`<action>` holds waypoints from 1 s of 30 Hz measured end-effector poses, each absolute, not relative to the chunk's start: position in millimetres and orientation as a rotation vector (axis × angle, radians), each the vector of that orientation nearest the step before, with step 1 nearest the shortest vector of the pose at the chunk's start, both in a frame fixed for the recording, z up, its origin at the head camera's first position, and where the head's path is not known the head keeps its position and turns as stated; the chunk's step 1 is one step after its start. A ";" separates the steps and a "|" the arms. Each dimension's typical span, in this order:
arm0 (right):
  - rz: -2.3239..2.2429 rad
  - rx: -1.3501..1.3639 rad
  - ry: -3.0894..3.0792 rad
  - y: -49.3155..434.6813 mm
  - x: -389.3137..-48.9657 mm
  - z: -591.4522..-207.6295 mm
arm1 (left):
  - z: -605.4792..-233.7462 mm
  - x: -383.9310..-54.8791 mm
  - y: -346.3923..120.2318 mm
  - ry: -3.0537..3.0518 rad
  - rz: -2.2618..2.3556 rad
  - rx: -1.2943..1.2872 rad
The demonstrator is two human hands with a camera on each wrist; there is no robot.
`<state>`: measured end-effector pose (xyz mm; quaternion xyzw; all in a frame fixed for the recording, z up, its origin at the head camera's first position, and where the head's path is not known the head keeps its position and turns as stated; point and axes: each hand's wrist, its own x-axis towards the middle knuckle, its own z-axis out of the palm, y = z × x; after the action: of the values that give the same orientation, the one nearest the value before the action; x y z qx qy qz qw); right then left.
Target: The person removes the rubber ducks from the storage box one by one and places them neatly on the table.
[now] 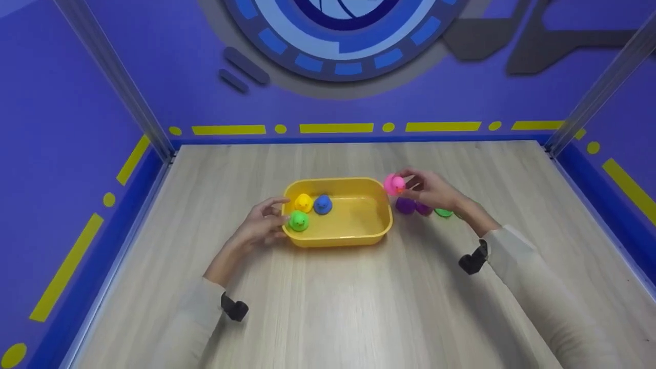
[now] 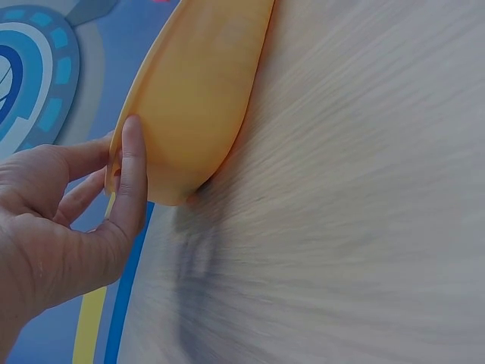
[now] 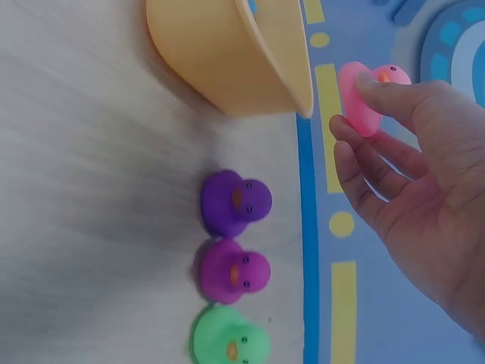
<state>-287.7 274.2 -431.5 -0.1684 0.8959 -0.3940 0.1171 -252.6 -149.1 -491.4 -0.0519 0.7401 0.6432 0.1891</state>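
A yellow plastic basin (image 1: 353, 240) stands on the table, with a yellow rubber duck (image 1: 303, 203), a blue rubber duck (image 1: 323, 205) and a green rubber duck (image 1: 299, 221) at its left end. My left hand (image 1: 262, 224) holds the basin's left rim, the thumb against the outer wall (image 2: 193, 98) in the left wrist view. Above the basin's right edge, my right hand (image 1: 433, 190) pinches a pink rubber duck (image 1: 394, 184) between thumb and fingers. Below that hand sit a purple duck (image 3: 233, 203), a magenta duck (image 3: 231, 271) and a light green duck (image 3: 227, 340) in a row.
The wood-grain table (image 1: 328, 307) is bordered by a blue printed back wall (image 1: 328, 110) and blue side panels (image 1: 56, 154). Metal posts (image 1: 120, 77) rise at the far corners. A black wrist camera (image 1: 474, 258) is strapped on the right sleeve, another camera (image 1: 234, 308) on the left.
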 end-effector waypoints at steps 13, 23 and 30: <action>-1.136 -0.581 2.707 303.7 -286.1 -441.2 | -490.8 -254.3 -151.9 2.066 1.798 -0.068; -1.140 -0.629 2.752 327.5 -282.8 -441.7 | -492.1 -255.2 -151.6 2.050 1.815 -0.055; -1.150 -0.623 2.764 343.6 -284.8 -440.3 | -491.9 -254.9 -151.1 2.024 1.819 -0.077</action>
<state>-284.8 343.6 -440.3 -0.2034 0.9031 -0.3759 0.0416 -254.9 -151.1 -491.9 -0.0278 0.7273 0.6535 0.2079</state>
